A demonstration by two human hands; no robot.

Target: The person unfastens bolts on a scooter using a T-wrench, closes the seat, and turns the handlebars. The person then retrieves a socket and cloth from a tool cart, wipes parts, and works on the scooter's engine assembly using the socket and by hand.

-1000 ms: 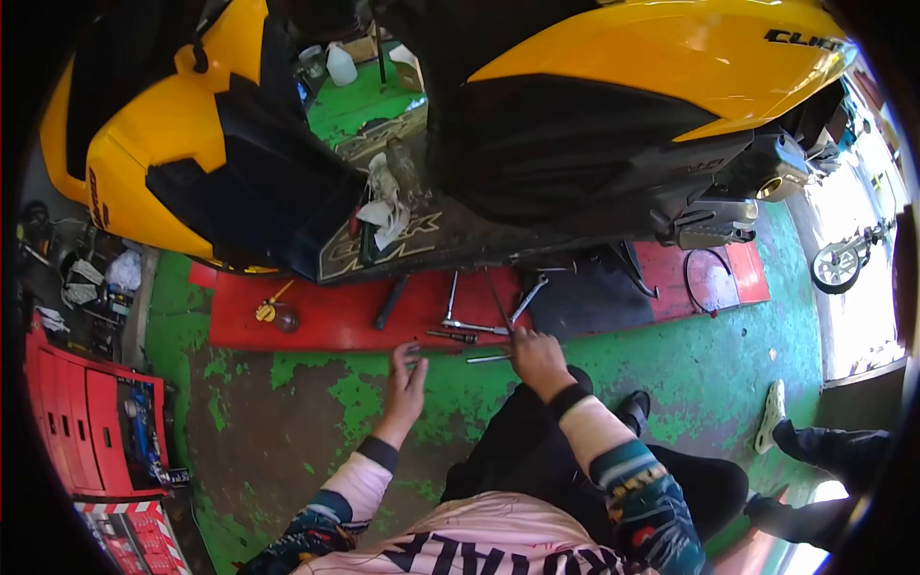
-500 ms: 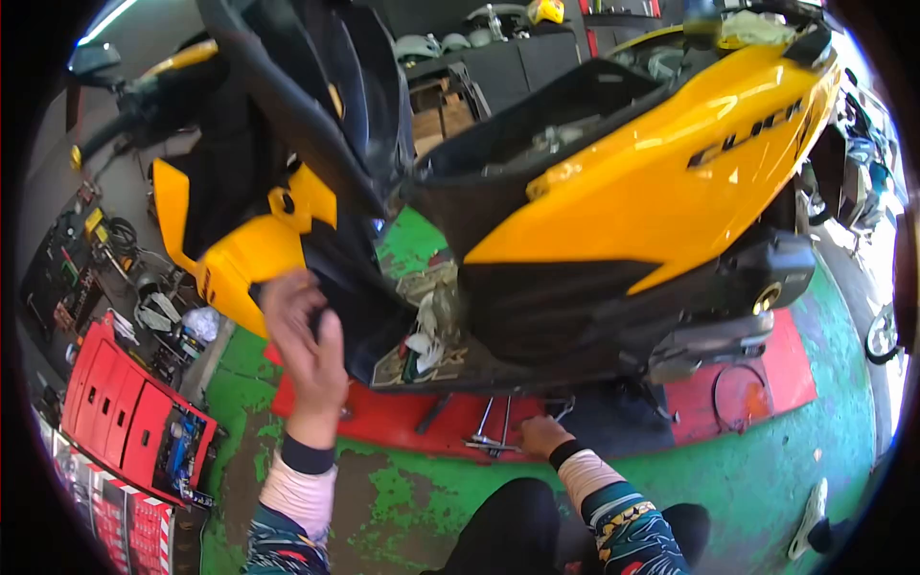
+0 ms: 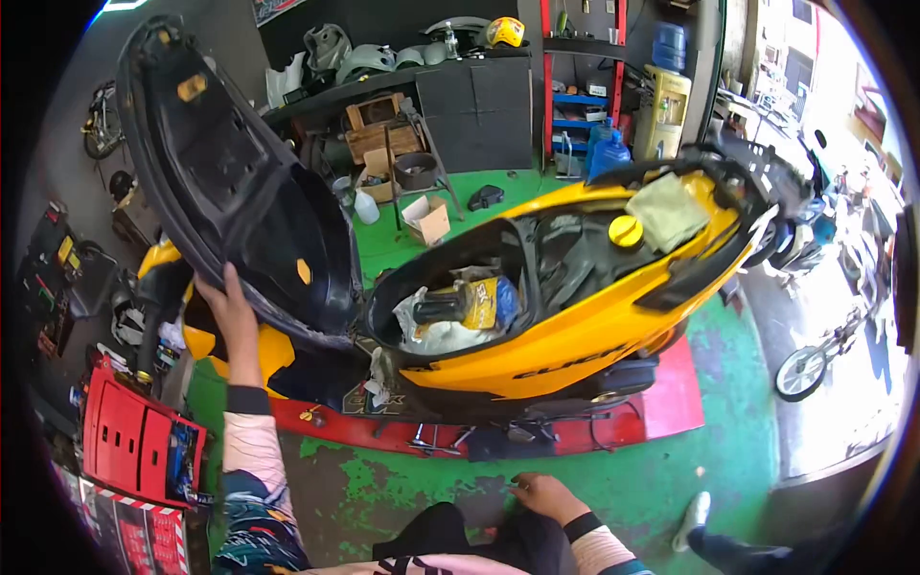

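The scooter seat (image 3: 244, 192) is tipped up at the front of the yellow scooter (image 3: 565, 355), its black underside facing me. My left hand (image 3: 230, 311) is on its lower left edge, the thumb up along the rim and the other fingers partly hidden. In front of my knees, away from the scooter, my right hand (image 3: 554, 498) has its fingers curled together; what they hold, if anything, is too small to make out. The open storage compartment (image 3: 383, 311) contains plastic-wrapped items and a yellow packet (image 3: 482, 305). Behind it are a yellow cap (image 3: 626, 231) and a cloth (image 3: 668, 213).
Hand tools (image 3: 436, 441) lie along the red platform (image 3: 676, 402) under the scooter. A red tool cabinet (image 3: 134, 431) stands at left. Cardboard box (image 3: 426, 220) and water dispenser (image 3: 661, 113) are behind. Another person's shoe (image 3: 692, 520) shows at lower right.
My view has risen, showing the open compartment. My left hand has gone from in front of the yellow front panel to the seat edge. My right hand has left the tools and come back towards me.
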